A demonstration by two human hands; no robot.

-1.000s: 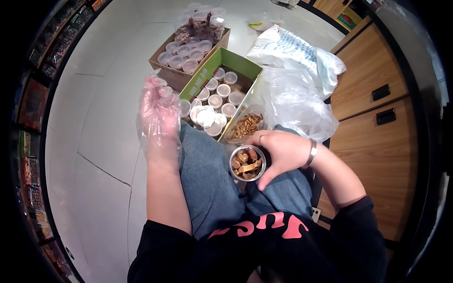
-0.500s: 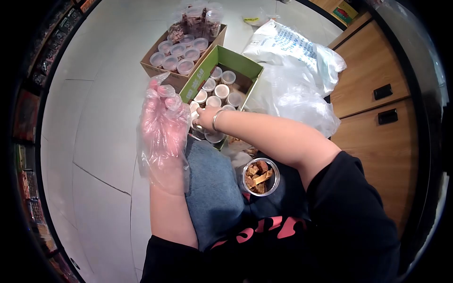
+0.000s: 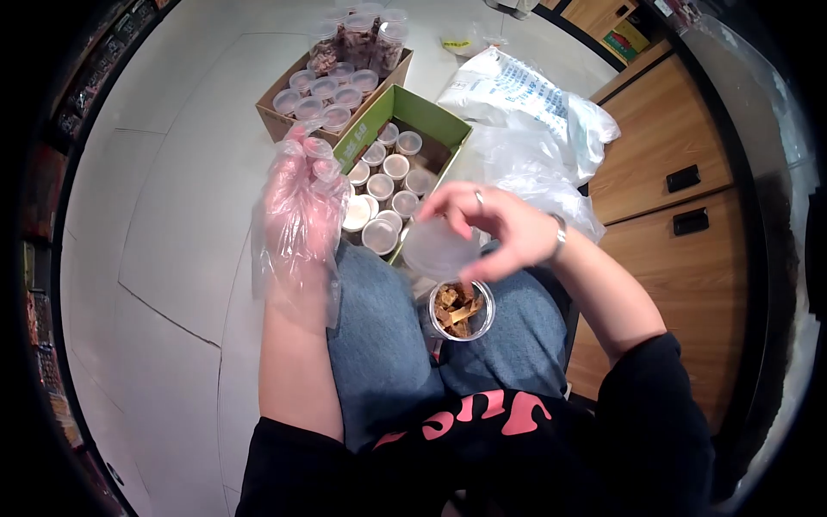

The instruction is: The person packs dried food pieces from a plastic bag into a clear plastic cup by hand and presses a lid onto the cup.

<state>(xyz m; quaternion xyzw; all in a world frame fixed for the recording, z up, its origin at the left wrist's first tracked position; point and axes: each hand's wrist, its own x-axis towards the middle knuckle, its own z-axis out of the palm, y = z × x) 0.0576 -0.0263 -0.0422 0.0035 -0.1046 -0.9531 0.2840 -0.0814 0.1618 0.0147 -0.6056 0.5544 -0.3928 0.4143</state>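
Observation:
My right hand [image 3: 508, 228] grips a translucent round lid [image 3: 439, 248] by its edge, tilted just above an uncapped clear jar. The jar [image 3: 485, 327] stands between my thighs, filled with brown dried chunks [image 3: 457, 312]. My left hand [image 3: 301, 202], in a loose clear plastic glove, is raised beside the green box, fingers extended and slightly bent, with nothing visible in it. The green box [image 3: 419, 108] in front of my knees contains several capped jars [image 3: 380, 186] and loose pale lids [image 3: 356, 214].
Behind the green box stands a cardboard box [image 3: 280, 129] of capped jars, some stacked higher with reddish contents. White plastic sacks [image 3: 504, 95] and clear bags [image 3: 534, 172] lie to the right. Wooden cabinets [image 3: 663, 129] line the right side, shelves [image 3: 39, 310] the left.
My right hand has moved from the green box back toward me, carrying a lid over the jar. My left hand stays raised in nearly the same place.

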